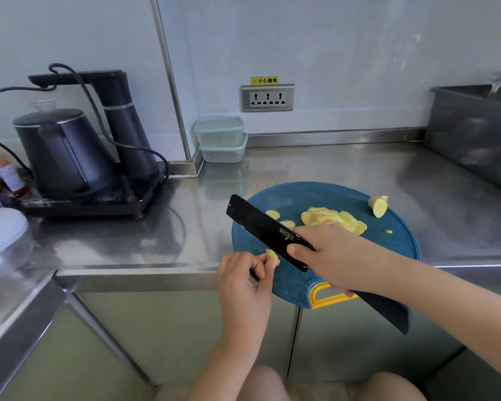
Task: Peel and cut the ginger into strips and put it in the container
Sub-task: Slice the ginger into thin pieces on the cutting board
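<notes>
While 1 small ginger bit (pixel 272 257) is pinched in the left hand (pixel 243 282) at the blue board's (pixel 399 247) near edge, a pile of slices (pixel 334 221) & 1 uncut chunk (pixel 378 206) lie farther back. The right hand (pixel 330 261) grips the black knife (pixel 261 224). Slicing step, I think. Next: cut strips, then fetch a container (pixel 220 140) by the wall.

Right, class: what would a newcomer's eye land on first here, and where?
The long black knife, gripped by the right hand, slants over the blue cutting board at the front edge of the counter. Yellow ginger slices lie heaped on the board behind it, while the left hand pinches a small ginger piece at the board's near-left rim.
</notes>
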